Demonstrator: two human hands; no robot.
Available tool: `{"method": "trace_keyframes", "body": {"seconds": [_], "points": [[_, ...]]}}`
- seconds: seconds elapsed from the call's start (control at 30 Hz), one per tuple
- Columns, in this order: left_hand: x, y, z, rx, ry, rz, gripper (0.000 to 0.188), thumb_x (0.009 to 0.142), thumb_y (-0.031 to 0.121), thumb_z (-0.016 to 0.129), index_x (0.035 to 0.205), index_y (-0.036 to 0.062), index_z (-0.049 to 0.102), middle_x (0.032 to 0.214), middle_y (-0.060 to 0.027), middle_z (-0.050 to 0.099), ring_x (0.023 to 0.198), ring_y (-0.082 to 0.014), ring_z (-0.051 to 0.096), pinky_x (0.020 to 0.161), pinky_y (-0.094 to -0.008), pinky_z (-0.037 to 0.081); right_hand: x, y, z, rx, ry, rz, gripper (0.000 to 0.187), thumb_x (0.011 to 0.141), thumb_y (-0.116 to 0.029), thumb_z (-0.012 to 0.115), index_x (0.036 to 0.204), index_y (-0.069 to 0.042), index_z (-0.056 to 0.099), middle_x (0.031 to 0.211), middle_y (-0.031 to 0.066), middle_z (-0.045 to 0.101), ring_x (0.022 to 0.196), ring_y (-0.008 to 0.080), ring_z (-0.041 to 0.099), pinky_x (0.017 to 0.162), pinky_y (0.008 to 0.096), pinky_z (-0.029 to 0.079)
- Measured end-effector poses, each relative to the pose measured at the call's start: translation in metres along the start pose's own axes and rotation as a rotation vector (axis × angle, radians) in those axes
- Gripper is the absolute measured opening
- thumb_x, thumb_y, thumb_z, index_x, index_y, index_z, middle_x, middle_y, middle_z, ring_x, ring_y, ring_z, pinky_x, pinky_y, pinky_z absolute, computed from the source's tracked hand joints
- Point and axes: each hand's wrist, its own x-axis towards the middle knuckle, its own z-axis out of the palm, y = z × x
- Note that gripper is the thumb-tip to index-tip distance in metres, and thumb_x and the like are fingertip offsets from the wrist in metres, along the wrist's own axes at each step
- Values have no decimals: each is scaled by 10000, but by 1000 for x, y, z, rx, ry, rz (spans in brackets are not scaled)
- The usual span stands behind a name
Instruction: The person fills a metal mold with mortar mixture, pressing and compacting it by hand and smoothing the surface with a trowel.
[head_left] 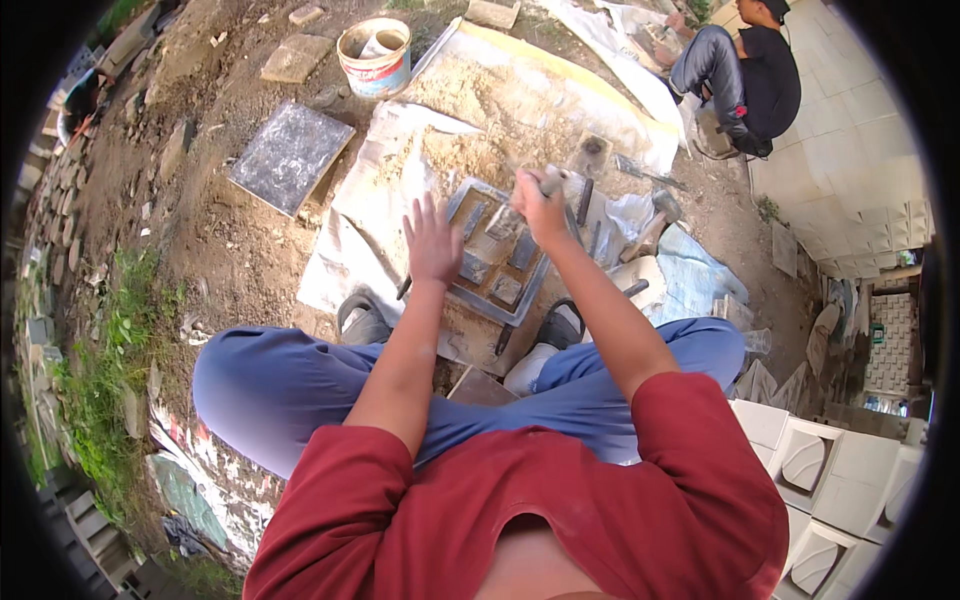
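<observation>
Gray mold (480, 304) (tan material (506, 289) inside)

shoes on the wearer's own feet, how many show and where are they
2: the left shoe is to the left of the grey frame, and the right shoe is to the right of its near end. Blue trousers partly hide the left one.

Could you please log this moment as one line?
Left hand: open, at grey frame's left side | Right hand: gripping handled tool | Rest: sand, white sheet, bucket, crouching co-worker
</observation>
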Motion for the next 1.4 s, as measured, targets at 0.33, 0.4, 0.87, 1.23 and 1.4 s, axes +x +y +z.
{"method": "trace_keyframes", "body": {"seconds": [0.33, 0.4, 0.87, 1.23, 1.4], "points": [[-29, 28, 21, 17, -269, 402, 734, 1056, 539, 323, 1550, 1, 386, 1639, -163, 360, 1532, -302, 310, 1280, -489, 117, 3, 7, -97, -669, 481, 38, 430, 980, -366, 619, 825, 30, 682, 657, 187, 675, 615, 362, 658, 639, 459, 519], [-28, 28, 23, 23, -249, 413, 729, 1055, 529, 331, 1548, -5, 385, 1634, -170, 366, 1527, -311, 319, 1280, -490, 121, 14, 35, -108, -794, 384, 140, 511, 947, -447, 613, 920, 52, 721, 835, 297, 710, 843, 480, 702, 794, 509, 539], [-16, 42, 4, 15, -305, 395, 736, 1038, 528, 378, 1546, -4, 384, 1646, -177, 334, 1541, -310, 285, 1280, -481, 125, 82, 144, -181, -1021, 453, 342, 701, 928, -647, 590, 1082, 31, 674, 1109, 270, 696, 1116, 435, 659, 994, 514, 503], [53, 62, 21, -410, -65, 93, 578, 1072, 408, 424, 1507, 28, 446, 1688, -206, 222, 1574, -374, 174, 1268, -494, 181, 167, 163, -249, -1056, 345, 285, 578, 938, -267, 644, 1360, 68, 434, 1141, 362, 668, 1070, 470, 682, 921, 524, 542], [173, 3, 77, -418, -104, -27, 555, 1044, 373, 510, 1442, -14, 500, 1554, -270, 433, 1484, -445, 346, 1211, -495, 310, 186, 151, -210, -983, 313, 516, 490, 941, -230, 613, 1272, 97, 462, 1096, 356, 681, 1019, 450, 706, 872, 509, 566]]}}
